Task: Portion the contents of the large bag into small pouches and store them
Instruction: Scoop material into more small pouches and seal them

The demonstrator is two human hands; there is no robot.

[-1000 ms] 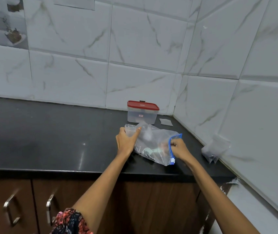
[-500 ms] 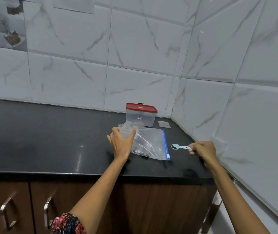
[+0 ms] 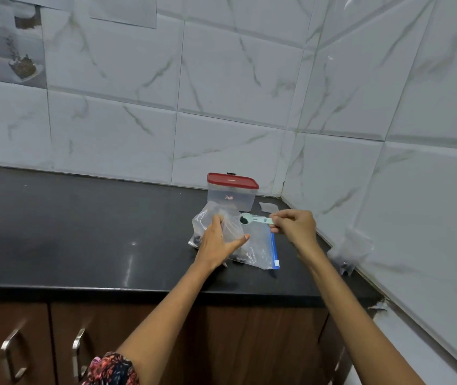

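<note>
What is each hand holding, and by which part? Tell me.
Right hand pinches the spoon by its handle end. Left hand holds the large bag at its bunched end.

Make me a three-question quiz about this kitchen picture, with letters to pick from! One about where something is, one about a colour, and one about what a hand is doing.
1. Where does the clear box stand?
A. by the back wall, behind the big bag
B. on the floor
C. inside a cupboard

2. What colour is the box's lid?
A. green
B. red
C. yellow

3. What does the right hand do?
A. lies flat on the counter
B. pulls a cupboard handle
C. pinches the spoon's handle

Answers:
1 A: the clear box stands beyond the big bag.
2 B: the lid is red.
3 C: the right hand pinches the spoon by its handle.
</note>
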